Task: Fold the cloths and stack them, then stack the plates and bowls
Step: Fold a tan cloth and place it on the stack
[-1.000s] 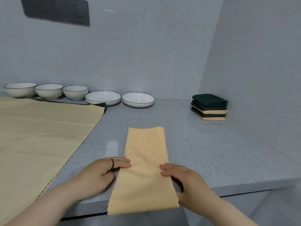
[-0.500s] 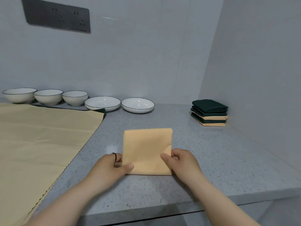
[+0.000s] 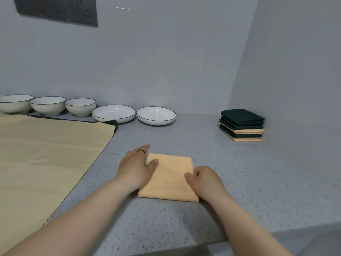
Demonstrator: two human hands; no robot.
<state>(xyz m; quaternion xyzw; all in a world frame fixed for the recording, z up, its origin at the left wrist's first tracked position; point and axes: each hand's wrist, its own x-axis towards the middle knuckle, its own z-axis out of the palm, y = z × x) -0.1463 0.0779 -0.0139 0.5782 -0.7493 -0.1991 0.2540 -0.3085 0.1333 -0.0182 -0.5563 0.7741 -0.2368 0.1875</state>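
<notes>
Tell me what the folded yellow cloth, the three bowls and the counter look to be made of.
Folded cloth: soft matte fabric, perhaps microfibre; it lies in flat layers with no sheen.
Bowls: probably glazed white ceramic; glossy surface, thin dark rim line.
Counter: grey speckled stone or composite; smooth, with a faint reflection.

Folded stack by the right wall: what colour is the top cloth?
Dark green. The top cloth shows best in the head view.
</notes>
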